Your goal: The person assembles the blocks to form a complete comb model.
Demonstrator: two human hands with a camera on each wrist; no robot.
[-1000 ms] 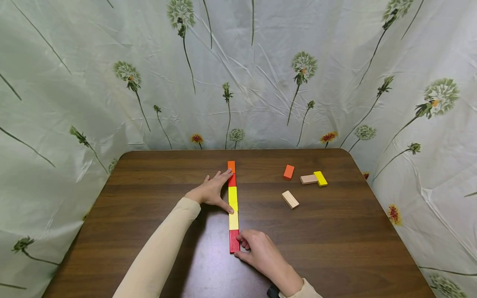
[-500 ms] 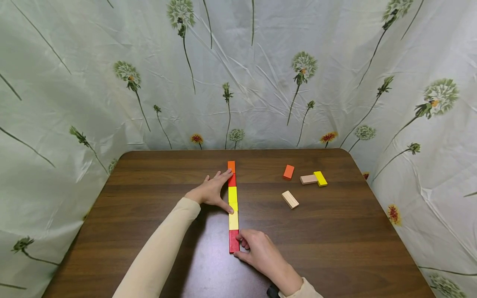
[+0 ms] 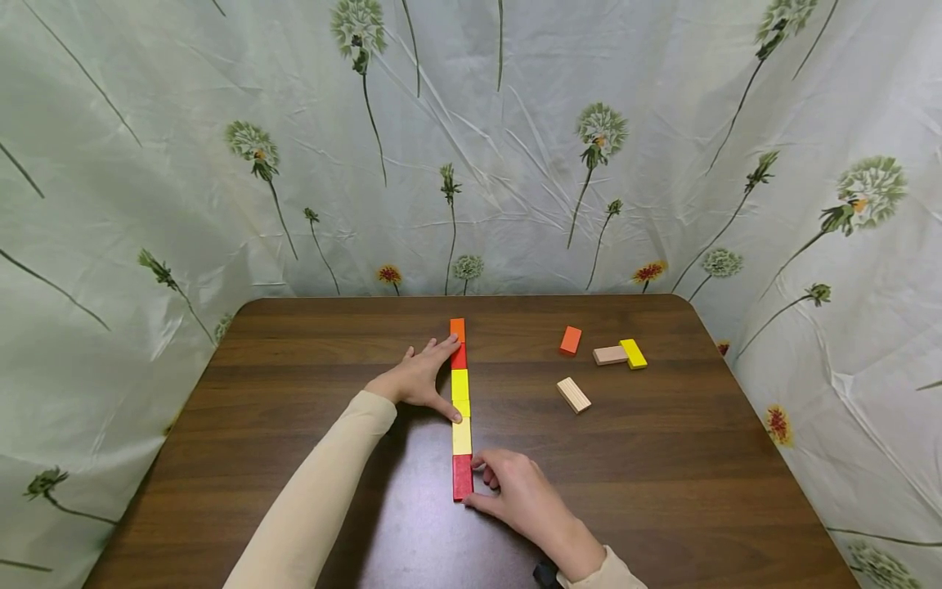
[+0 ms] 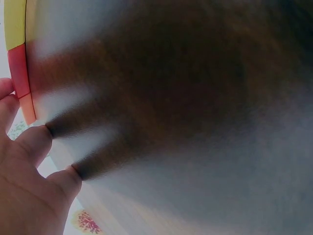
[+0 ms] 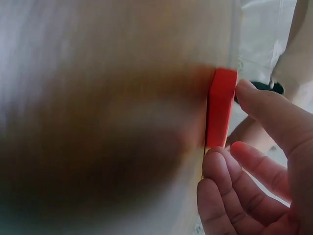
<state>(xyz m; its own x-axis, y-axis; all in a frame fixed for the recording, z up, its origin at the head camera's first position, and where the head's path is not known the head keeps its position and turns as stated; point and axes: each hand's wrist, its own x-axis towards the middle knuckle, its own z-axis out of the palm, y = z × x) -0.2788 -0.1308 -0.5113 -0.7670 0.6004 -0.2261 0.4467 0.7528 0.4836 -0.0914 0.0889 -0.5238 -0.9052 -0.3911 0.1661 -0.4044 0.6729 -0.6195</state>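
Note:
A straight row of flat blocks runs away from me: an orange block [image 3: 457, 329] at the far end, a red block [image 3: 459, 357], two yellow blocks [image 3: 459, 384], a pale yellow block [image 3: 461, 438] and a darker red block [image 3: 462, 477] nearest me. My left hand [image 3: 419, 379] spreads across the row from the left. Its forefinger touches the far red block, and its thumb lies near where yellow meets pale yellow. Beside the near red block is my right hand [image 3: 518, 495], thumb by its near corner and loosely bent fingers along its right side, seemingly not gripping it.
To the right lie a loose orange block [image 3: 570, 340], a plain wooden block [image 3: 573, 395], and a pinkish wooden block [image 3: 610, 355] touching a yellow block [image 3: 633, 354]. A flower-patterned curtain [image 3: 530, 204] hangs behind the brown wooden table [image 3: 662, 458].
My right hand has shifted slightly right, its forefinger lifting a little from the near red block's side. The left hand and the row look unmoved.

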